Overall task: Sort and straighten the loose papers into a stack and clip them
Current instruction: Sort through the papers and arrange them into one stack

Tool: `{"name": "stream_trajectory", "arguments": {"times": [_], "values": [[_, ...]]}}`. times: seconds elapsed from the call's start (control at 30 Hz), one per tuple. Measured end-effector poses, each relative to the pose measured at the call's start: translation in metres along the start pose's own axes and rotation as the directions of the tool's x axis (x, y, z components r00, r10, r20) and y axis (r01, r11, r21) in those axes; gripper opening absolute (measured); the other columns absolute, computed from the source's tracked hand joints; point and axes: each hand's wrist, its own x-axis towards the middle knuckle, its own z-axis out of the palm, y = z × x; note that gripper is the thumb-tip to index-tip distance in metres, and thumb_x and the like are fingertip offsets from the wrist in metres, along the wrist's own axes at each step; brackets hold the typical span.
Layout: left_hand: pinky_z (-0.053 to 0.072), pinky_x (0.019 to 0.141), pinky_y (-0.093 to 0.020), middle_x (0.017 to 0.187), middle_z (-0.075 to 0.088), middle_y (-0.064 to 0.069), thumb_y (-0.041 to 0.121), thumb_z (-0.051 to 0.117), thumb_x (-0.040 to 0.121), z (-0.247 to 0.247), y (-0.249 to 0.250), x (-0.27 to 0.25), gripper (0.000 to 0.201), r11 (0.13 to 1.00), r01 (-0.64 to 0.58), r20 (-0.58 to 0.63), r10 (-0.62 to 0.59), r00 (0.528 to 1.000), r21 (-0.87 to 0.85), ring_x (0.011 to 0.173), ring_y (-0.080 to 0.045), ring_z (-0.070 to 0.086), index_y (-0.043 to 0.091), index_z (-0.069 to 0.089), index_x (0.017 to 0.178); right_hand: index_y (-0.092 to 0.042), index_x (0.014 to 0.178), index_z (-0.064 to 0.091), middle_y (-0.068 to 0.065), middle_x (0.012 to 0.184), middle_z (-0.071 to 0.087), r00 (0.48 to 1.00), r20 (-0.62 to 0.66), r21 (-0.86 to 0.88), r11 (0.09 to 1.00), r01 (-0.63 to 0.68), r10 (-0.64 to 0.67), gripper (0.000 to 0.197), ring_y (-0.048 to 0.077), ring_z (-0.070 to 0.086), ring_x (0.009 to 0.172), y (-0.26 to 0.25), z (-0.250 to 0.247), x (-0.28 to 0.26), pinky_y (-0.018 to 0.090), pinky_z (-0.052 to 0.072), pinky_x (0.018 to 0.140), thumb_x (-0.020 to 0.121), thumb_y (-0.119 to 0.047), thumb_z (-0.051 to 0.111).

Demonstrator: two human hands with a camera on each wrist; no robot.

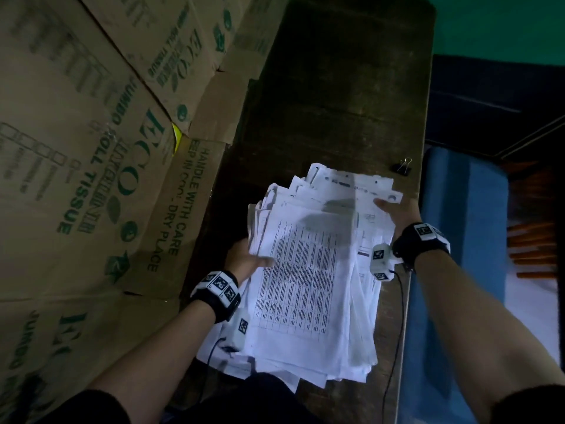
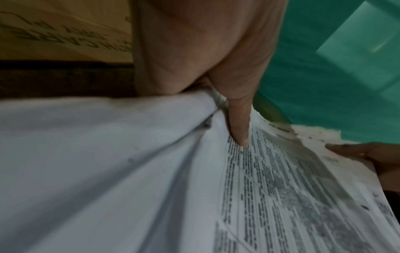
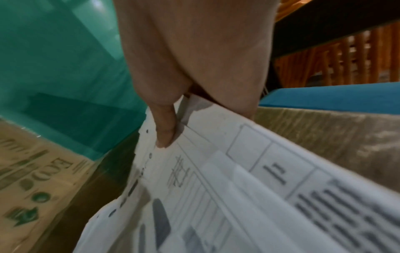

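A thick, uneven pile of printed white papers hangs over a dark wooden table, held between both hands. My left hand grips the pile's left edge, thumb pressed on the top printed sheet. My right hand grips the far right corner, thumb on top of the sheets and the other fingers hidden below. The sheet edges are fanned and out of line. A black binder clip lies on the table beyond the right hand.
Large cardboard boxes printed in green fill the left side, against the table. A blue surface and orange wooden slats lie past the table's right edge. A green wall stands behind.
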Motion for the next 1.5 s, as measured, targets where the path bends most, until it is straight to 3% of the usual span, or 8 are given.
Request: {"name": "stream_trajectory", "arguments": {"times": [0.13, 0.23, 0.4, 0.63, 1.03, 1.2, 1.33, 1.5], "values": [[0.04, 0.105, -0.037, 0.141, 0.047, -0.005, 0.031, 0.093, 0.053, 0.006, 0.001, -0.001, 0.108, 0.999, 0.018, -0.113, -0.013, 0.993, 0.045, 0.129, -0.028, 0.047, 0.017, 0.034, 0.143, -0.017, 0.106, 0.069, 0.005, 0.114, 0.071, 0.993, 0.017, 0.152, 0.982, 0.111, -0.115, 0.039, 0.024, 0.067, 0.107, -0.023, 0.004, -0.017, 0.043, 0.048, 0.097, 0.071, -0.026, 0.084], [0.034, 0.106, -0.046, 0.145, 0.025, -0.01, 0.011, 0.088, 0.057, 0.014, 0.027, -0.011, 0.111, 0.867, -0.119, -0.347, 0.315, 0.883, 0.484, 0.132, -0.033, 0.032, 0.025, 0.02, 0.144, -0.006, 0.111, 0.066, 0.012, 0.113, 0.071, 0.993, 0.007, 0.238, 0.965, 0.114, -0.119, 0.064, 0.03, 0.067, 0.105, -0.03, 0.001, -0.03, 0.051, 0.048, 0.098, 0.063, -0.04, 0.089], [0.031, 0.107, -0.06, 0.15, 0.015, -0.006, 0.024, 0.088, 0.058, 0.042, 0.1, -0.002, 0.116, 0.409, -0.561, 0.174, 0.677, 0.715, 0.72, 0.137, -0.031, 0.02, 0.027, 0.014, 0.146, -0.001, 0.102, 0.07, 0.017, 0.108, 0.072, 0.974, 0.09, 0.284, 0.942, 0.177, -0.209, 0.031, 0.032, 0.069, 0.102, -0.049, 0.004, -0.063, 0.052, 0.048, 0.098, 0.078, -0.018, 0.078], [0.008, 0.114, -0.062, 0.159, 0.001, -0.012, 0.025, 0.089, 0.058, 0.072, 0.13, 0.038, 0.137, 0.262, -0.514, 0.373, 0.44, 0.817, 0.817, 0.147, -0.034, -0.002, 0.017, -0.012, 0.151, -0.004, 0.093, 0.072, 0.008, 0.096, 0.075, 0.976, 0.134, 0.298, 0.946, 0.126, -0.172, 0.012, 0.015, 0.073, 0.083, -0.053, 0.007, -0.066, 0.027, 0.05, 0.071, 0.082, -0.006, 0.072], [0.024, 0.105, -0.051, 0.138, 0.047, -0.006, 0.044, 0.087, 0.055, 0.076, 0.136, 0.073, 0.093, 0.1, -0.522, 0.445, 0.402, 0.8, 0.847, 0.13, -0.027, 0.035, 0.015, 0.038, 0.129, -0.023, 0.092, 0.069, 0.003, 0.095, 0.074, 0.969, 0.078, 0.065, 0.971, 0.228, -0.233, 0.016, 0.02, 0.07, 0.087, -0.036, 0.001, -0.02, 0.039, 0.057, 0.084, 0.08, -0.016, 0.077], [0.031, 0.091, -0.04, 0.096, 0.067, 0.0, 0.031, 0.081, 0.063, 0.071, 0.143, 0.074, 0.036, 0.12, -0.536, 0.446, 0.421, 0.79, 0.836, 0.1, -0.022, 0.058, 0.018, 0.065, 0.092, -0.01, 0.104, 0.066, 0.011, 0.101, 0.074, 0.976, 0.188, 0.299, 0.94, -0.164, 0.11, 0.019, 0.031, 0.069, 0.094, 0.007, 0.0, -0.021, 0.042, 0.055, 0.084, 0.087, -0.02, 0.067], [0.044, 0.082, -0.034, 0.072, 0.067, -0.002, 0.018, 0.071, 0.074, 0.068, 0.144, 0.064, 0.012, 0.2, -0.551, 0.447, 0.397, 0.802, 0.81, 0.081, -0.026, 0.066, 0.016, 0.064, 0.063, -0.019, 0.082, 0.048, -0.013, 0.048, 0.065, 0.93, 0.153, 0.226, 0.904, -0.362, 0.334, 0.035, 0.019, 0.054, 0.079, 0.035, 0.006, -0.033, 0.028, 0.047, 0.07, 0.105, -0.023, 0.022], [0.056, 0.075, -0.034, 0.087, 0.072, -0.006, 0.016, 0.077, 0.074, 0.057, 0.131, 0.054, 0.015, 0.268, -0.598, 0.465, 0.423, 0.778, 0.756, 0.082, -0.023, 0.068, 0.011, 0.072, 0.088, -0.001, 0.099, 0.066, 0.006, 0.087, 0.073, 0.993, 0.115, 0.141, 0.99, 0.01, -0.027, 0.039, 0.02, 0.066, 0.088, 0.035, 0.013, -0.061, 0.033, 0.053, 0.079, 0.075, -0.028, 0.08]]}}
